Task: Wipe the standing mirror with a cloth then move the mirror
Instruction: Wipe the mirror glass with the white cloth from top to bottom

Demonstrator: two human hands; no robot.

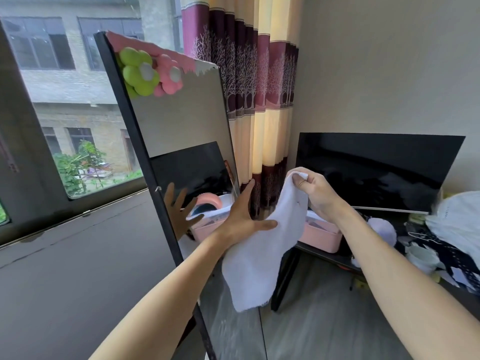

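Window glass [65, 120] fills the left, showing a grey building outside; beside it stands a tall black-framed standing mirror [179, 120], tilted, with green and pink flower decorations [148, 71] at its top; the left hand [241, 216], open with fingers spread, presses flat on the mirror's right edge; a white cloth [262, 253] hangs just beside it, pinched at its top corner by the closed right hand [315, 193]; behind, patterned maroon-and-cream curtains [254, 87]; further right, a dark flat television screen [376, 170] on a cluttered black table [324, 253].
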